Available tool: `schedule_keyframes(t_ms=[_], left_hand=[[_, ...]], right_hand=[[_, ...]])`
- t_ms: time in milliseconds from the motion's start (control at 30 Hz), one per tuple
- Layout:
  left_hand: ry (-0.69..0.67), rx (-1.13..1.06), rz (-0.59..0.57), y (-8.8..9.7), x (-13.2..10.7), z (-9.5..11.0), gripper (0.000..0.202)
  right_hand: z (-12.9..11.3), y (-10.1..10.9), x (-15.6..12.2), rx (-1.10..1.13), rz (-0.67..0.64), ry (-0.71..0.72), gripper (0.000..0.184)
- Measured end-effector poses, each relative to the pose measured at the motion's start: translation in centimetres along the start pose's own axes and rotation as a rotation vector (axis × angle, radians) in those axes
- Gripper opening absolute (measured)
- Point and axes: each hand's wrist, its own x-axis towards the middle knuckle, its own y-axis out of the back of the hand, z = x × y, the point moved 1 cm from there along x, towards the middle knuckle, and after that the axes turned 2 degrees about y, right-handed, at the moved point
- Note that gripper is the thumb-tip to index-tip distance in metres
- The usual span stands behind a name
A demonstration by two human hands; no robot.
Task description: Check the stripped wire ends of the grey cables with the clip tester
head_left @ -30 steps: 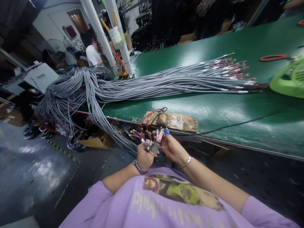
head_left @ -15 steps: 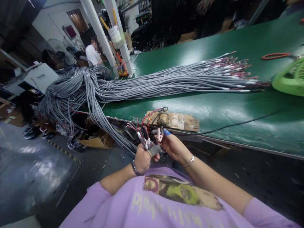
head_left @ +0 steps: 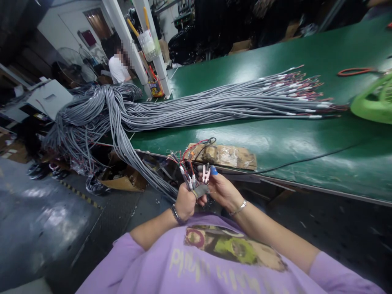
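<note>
My left hand (head_left: 185, 203) is closed around the ends of a bunch of grey cables (head_left: 163, 190). Thin coloured wires (head_left: 180, 161) fan out above the fist, past white bands on the cable ends. Grey wrapping covers its thumb. Close beside it, my right hand (head_left: 225, 191), with blue wrapping on one fingertip, pinches a small pinkish clip (head_left: 206, 174). The clip is right by the wire ends; whether it grips a wire I cannot make out. Some right fingers are hidden behind the hands.
A large bundle of grey cables (head_left: 196, 109) lies along the green table (head_left: 306, 151). At the table's near edge is a wooden board (head_left: 235, 157) with red and black leads. A green basket (head_left: 373, 102) stands right. A person (head_left: 119, 69) is at the back left.
Both hands stay close together, and the left has shifted slightly right with the cable ends. The coloured wires now stand more upright, and the clip's two arms show more plainly.
</note>
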Motion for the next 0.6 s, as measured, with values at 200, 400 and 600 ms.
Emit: schedule_keyframes(t_ms=[200, 400, 600], left_hand=[[-0.003, 0.012, 0.008, 0.2, -0.1, -0.2, 0.049], [0.023, 0.01, 0.011, 0.7, -0.9, -0.2, 0.05], [0.051, -0.046, 0.029, 1.5, -0.8, -0.8, 0.048]], right_hand=[[0.7, 1.2, 0.1, 0.072, 0.054, -0.001, 0.048], [1.4, 3.0, -0.4, 0.211, 0.164, 0.016, 0.038], [2.5, 4.6, -1.5, 0.185, 0.156, -0.052, 0.034]])
